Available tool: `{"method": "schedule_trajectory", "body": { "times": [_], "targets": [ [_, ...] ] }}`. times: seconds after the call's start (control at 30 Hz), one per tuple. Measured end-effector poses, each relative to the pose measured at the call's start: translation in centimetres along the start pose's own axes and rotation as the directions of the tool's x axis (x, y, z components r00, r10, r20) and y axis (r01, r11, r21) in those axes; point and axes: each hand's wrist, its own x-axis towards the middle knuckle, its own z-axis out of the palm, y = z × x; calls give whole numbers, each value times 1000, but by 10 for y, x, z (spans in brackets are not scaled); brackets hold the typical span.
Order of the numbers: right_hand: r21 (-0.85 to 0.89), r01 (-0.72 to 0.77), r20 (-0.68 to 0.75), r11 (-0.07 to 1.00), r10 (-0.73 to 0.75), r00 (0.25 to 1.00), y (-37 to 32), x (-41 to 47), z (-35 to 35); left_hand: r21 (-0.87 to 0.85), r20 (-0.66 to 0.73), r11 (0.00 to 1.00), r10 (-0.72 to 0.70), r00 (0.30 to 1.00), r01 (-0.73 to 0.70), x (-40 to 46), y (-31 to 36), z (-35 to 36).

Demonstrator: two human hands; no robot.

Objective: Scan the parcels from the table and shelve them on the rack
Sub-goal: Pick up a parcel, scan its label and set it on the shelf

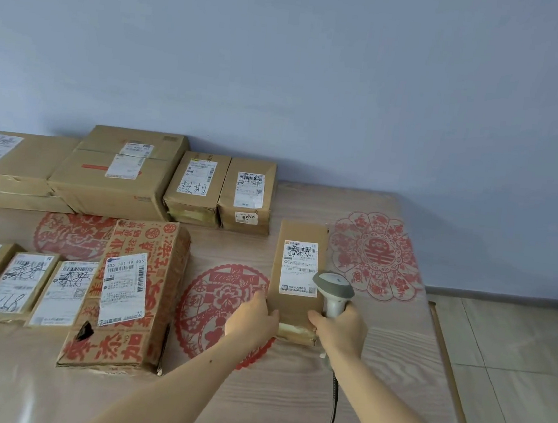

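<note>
head – hands (252, 318) hold parcel (297, 303), scanner (333, 287)

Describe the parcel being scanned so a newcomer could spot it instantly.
Start at the table with red paper-cut motifs, then go to its right half, away from the parcel rows on the left. The narrow brown parcel lies alone there, label up, left hand at its near end. Only it has the handheld scanner over it, held by the right hand.
</note>
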Motion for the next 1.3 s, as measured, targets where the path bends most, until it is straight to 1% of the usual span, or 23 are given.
{"method": "schedule_trajectory", "body": {
  "times": [0.1, 0.27, 0.4, 0.53, 0.63, 0.7, 0.77, 0.97, 1.17, 1.3],
  "targets": [
    [-19, 11, -4, 1000, -11, 1000, 3, -8, -3, 18, 12, 1000, 4, 1000, -4, -5, -6, 4],
    [0, 10, -34, 1000, -10, 999, -1, -2, -5, 35, -34, 999, 0, 999, 1, 5, -4, -3],
    [10, 23, -45, 1000, -22, 999, -6, 11, -7, 18, -12, 1000, -3, 1000, 4, 27, -1, -10],
    [26, 37, -26, 999, -36, 999, -10, 22, -6, -97, 96, 995, -8, 995, 18, 50, -9, -7],
    [33, 54, -11, 998, -54, 998, -9, 26, -5, -257, 192, 966, 39, 981, 12, 62, -16, -2],
    [38, 67, -1, 997, -67, 998, -9, 27, -3, -314, 250, 949, 71, 966, 12, 64, -16, 0],
    [35, 71, 0, 997, -71, 997, -9, 27, -1, -356, 279, 934, 89, 956, 17, 65, -16, 3],
    [-33, 85, -27, 996, -86, 996, -9, 26, 4, -481, 297, 875, 104, 949, 54, 62, -12, 8],
    [-5, 116, -17, 993, -116, 993, -23, 17, 0, -655, 300, 742, 80, 950, 144, 48, -6, -3],
    [19, 175, -7, 984, -175, 984, -42, 5, 1, -729, 236, 671, 63, 970, 134, 40, -10, -16]
  ]
}}
